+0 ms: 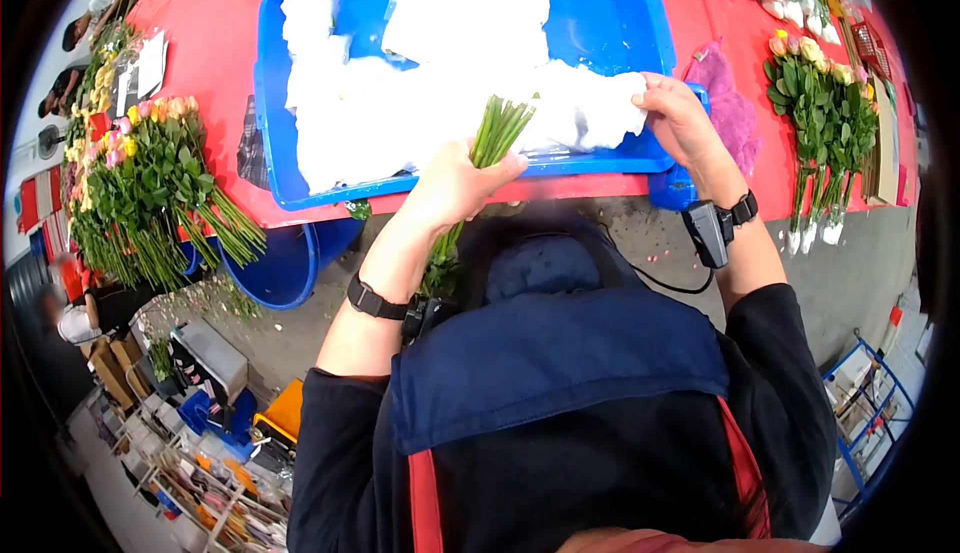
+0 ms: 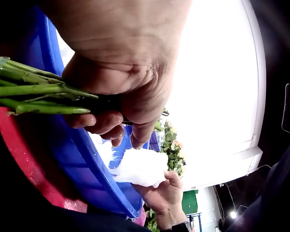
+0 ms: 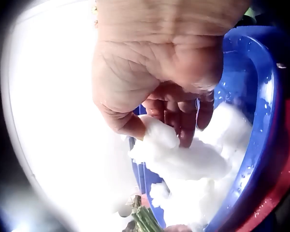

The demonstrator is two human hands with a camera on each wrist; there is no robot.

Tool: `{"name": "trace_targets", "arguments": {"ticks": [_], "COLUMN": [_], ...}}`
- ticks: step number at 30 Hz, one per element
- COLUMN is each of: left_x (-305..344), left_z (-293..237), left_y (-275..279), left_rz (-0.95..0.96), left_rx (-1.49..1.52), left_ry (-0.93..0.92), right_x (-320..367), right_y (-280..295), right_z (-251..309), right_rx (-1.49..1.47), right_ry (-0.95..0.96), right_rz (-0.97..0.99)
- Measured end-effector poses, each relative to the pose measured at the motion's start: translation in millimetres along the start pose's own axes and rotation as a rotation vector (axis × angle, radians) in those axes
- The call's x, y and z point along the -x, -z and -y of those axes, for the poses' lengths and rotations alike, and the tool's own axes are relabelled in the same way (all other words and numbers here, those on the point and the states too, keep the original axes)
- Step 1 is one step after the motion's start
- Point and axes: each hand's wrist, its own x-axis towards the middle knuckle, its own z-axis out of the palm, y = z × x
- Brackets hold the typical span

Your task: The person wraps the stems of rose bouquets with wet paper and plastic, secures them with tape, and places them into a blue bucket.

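My left hand (image 1: 452,185) grips a bundle of cut green flower stems (image 1: 500,129), their cut ends up and the leafy part hanging below the hand. At the right end of the blue tub (image 1: 610,13), my right hand (image 1: 682,121) pinches the edge of a piece of white cotton wadding (image 1: 605,105). The right wrist view shows thumb and fingers on this soft, wet-looking cotton (image 3: 159,145). More white wadding (image 1: 350,118) fills much of the tub. The flower heads of the held bundle are hidden below the left forearm.
A red-covered table (image 1: 200,13) bears the tub. Bunches of roses (image 1: 150,183) lie at the left, and others (image 1: 825,103) at the right. A pink cloth (image 1: 722,103) lies beside the tub. Below the table's left edge stands a blue bucket (image 1: 275,273).
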Motion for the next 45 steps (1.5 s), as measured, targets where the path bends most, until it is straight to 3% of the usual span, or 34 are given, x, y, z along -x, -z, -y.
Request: {"name": "trace_targets", "arguments": {"ticks": [2,5,6,8,12,13,16,18,20,23,27,30,31,33,35,38,40,41,44,45], "left_x": [-1.1,-6.0,-7.6,-10.8,-11.0,-8.1,-3.3,-3.3,-3.3,-2.1,7.5,9.9,10.5,9.4,4.6,12.9,19.2,15.1,20.1,24.8], "left_z": [-10.2,-20.7,-21.8,-24.1,-15.8,-17.1,-16.5,-16.4,-17.5,-16.0,-11.6,1.0,2.3,7.0,16.5,14.0,11.2,23.1,20.6,18.5], "left_y": [-5.6,-6.4,-7.5,-8.1,6.7,9.6,16.5,14.5,10.7,9.9,18.9,23.2,21.0,16.0,10.6,15.1,20.6,18.5,15.9,17.6], "left_rz": [-0.011,0.073,0.065,0.052,-0.033,-0.074,-0.052,-0.031,-0.011,0.039,-0.053,-0.082,-0.101,-0.134,-0.211,-0.179,-0.075,-0.107,-0.028,-0.006], "left_rx": [0.064,0.158,0.152,0.139,0.261,0.279,0.32,0.326,0.317,0.281,0.149,-0.017,-0.075,-0.149,-0.155,-0.074,-0.047,-0.094,0.013,0.01], "left_ry": [-0.007,-0.008,-0.019,-0.043,-0.052,-0.063,-0.069,-0.07,-0.072,-0.075,-0.044,0.012,0.035,0.039,-0.14,-0.141,-0.046,-0.156,-0.09,-0.12], "right_x": [3.8,1.3,3.5,4.8,5.2,8.4,10.9,15.8,11.9,-1.0,-14.0,-13.8,-8.0,-1.8,0.4,3.3,-7.2,-16.5,-25.8,-25.6], "right_y": [-11.8,-37.2,-53.3,-70.7,-62.1,-61.6,-68.1,-86.3,-102.3,-102.0,-76.7,-84.9,-91.3,-114.7,-134.8,-145.6,-135.7,-130.7,-143.0,-145.1], "right_z": [5.7,-7.6,-11.0,-15.2,-27.8,-22.6,-19.9,-15.0,-26.6,-44.6,-32.8,-0.3,17.2,24.0,18.6,14.6,11.1,14.6,-8.5,-9.8], "right_rx": [-0.045,0.325,0.475,0.639,0.393,0.386,0.753,0.852,0.954,0.779,0.493,0.324,0.603,0.883,1.163,0.994,0.611,0.749,0.565,0.421], "right_ry": [-0.037,-0.01,0.2,0.408,0.129,0.149,0.613,0.522,0.566,0.354,0.21,0.345,0.387,0.715,0.976,0.78,0.558,0.69,0.451,0.312], "right_rz": [0.062,0.163,0.199,0.222,-0.027,-0.065,-0.058,0.107,0.091,-0.124,-0.158,-0.257,-0.312,-0.213,-0.017,0.051,-0.089,-0.033,0.289,0.288]}}
